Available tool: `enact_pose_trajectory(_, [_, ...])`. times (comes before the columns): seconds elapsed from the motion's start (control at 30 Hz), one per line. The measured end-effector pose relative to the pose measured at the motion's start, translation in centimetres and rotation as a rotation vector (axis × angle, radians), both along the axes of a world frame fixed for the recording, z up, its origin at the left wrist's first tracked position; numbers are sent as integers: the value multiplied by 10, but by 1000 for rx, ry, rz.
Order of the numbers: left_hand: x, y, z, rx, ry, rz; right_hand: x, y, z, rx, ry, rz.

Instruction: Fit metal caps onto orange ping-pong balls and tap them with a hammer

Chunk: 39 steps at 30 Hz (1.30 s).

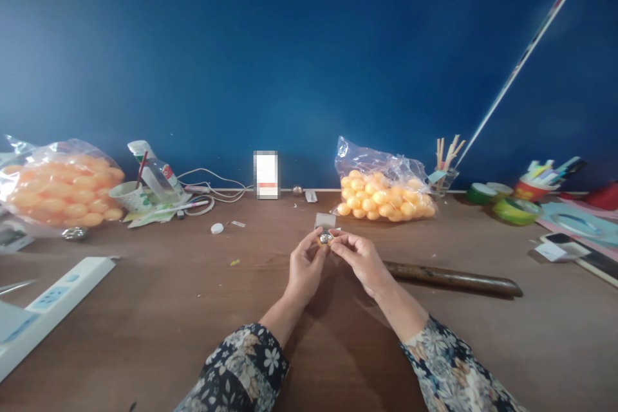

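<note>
A small shiny silver ball [325, 238] with a bit of orange at its edge is between my hands, above the middle of the table. My left hand [307, 265] pinches it from the left, thumb and fingertips closed on its side. From the right, the fingertips of my right hand [362, 261] are pinched together against its edge. A small pale, greyish piece [325, 220] shows just beyond the ball; I cannot make out its kind. Under and beside my right wrist lies a dark brown wooden stick [458, 278].
Bags of orange balls lie at the back [381, 196] and far left [62, 190]. A paper cup [130, 196], plastic bottle [161, 174] and power strip [58, 302] are on the left. Tape rolls [516, 210], a pen cup [533, 188] and a phone [586, 254] are on the right.
</note>
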<state>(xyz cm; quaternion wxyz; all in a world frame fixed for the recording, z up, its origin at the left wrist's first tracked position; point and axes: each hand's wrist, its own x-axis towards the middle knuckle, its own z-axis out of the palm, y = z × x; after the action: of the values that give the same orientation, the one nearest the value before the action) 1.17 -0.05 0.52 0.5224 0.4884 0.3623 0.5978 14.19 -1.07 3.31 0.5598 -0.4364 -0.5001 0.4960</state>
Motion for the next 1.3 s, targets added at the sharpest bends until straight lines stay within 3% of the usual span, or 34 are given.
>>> enact_pose_trajectory(0.47, [1, 0, 0, 2, -8, -22, 0, 0, 4, -49, 37, 9])
enact_pose_trajectory(0.77, [0, 4, -9, 32, 17, -18, 3, 2, 0, -111, 75, 15])
enact_pose_trajectory(1.3, [1, 6, -12, 27, 87, 25, -1, 2, -2, -74, 57, -58])
